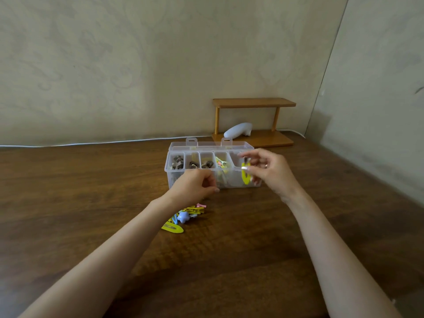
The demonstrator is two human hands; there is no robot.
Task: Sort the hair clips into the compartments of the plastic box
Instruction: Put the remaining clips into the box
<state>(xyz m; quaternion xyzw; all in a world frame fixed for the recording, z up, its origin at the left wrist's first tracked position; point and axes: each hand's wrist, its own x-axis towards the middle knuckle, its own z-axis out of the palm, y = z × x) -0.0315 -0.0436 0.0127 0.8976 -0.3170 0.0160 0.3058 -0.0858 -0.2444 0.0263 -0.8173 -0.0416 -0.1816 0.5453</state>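
A clear plastic box (174,180) stands open on the wooden table, its lid tipped back. Its three left compartments hold dark brown clips (177,162). The fourth holds colourful clips (221,162). My right hand (269,171) pinches a yellow hair clip (246,177) by its top at the box's rightmost compartment, and the clip hangs down at the clear front wall. My left hand (195,187) is curled against the front of the box with nothing visible in it. A small pile of loose clips (183,218), yellow, blue and pink, lies just beside my left wrist.
A low wooden shelf (252,104) stands behind the box by the wall, with a white object (238,129) on its base. A white cable (91,142) runs along the table's back edge. A wall closes off the right side.
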